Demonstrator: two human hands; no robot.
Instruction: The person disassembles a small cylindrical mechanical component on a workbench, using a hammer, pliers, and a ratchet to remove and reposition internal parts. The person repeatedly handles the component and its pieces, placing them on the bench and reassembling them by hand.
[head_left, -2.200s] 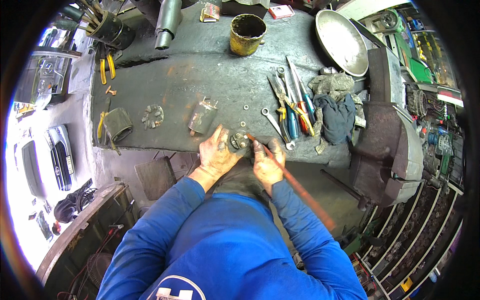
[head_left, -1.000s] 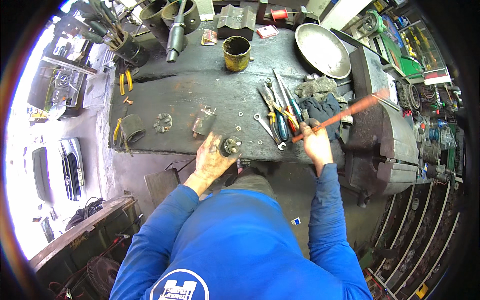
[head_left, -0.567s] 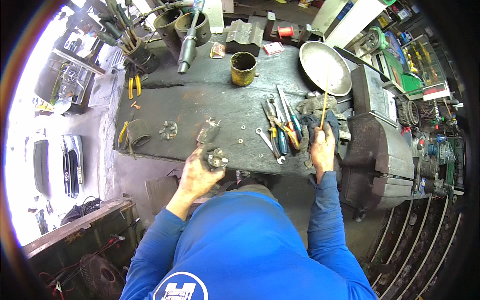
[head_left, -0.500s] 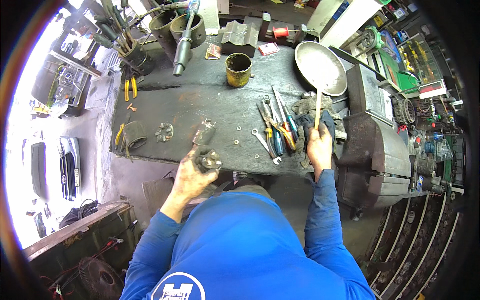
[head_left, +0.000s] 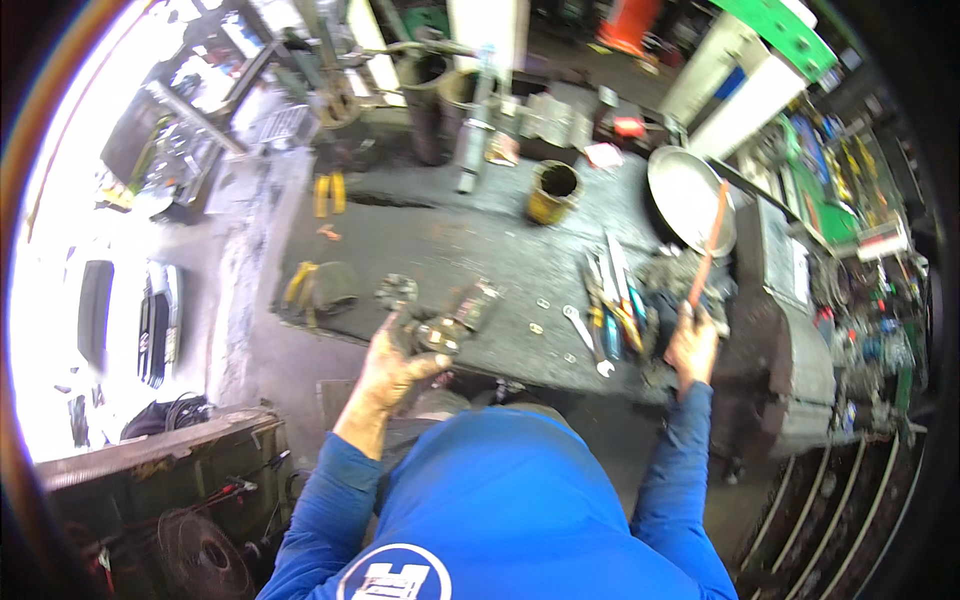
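Left hand: the left hand is curled at the near bench edge, fingers behind and thumb in front; the round metal part is cradled between them.
Round part location: held above the near edge of the dark bench, just beside the metal cylinder; whether the two touch cannot be told.
Round part handling: judged dense and stiff for its bulk, probably slick with grime; best taken by the outer rim, with the light-coloured studs on its face left unpressed, as these may be its weaker points.
Right hand: the right hand is wrapped around the near end of the reddish rod; contact with the dark cloth cannot be told.
Rod handling: judged light and stiff; best gripped near one end, as is done here. The far end is seen against the metal dish.
Between hands: small nuts, a wrench and a cluster of hand tools are laid out on the bench.
Beyond left hand: a toothed round piece is seen near the fingers.
Sharpness: fine detail is lost to blur.
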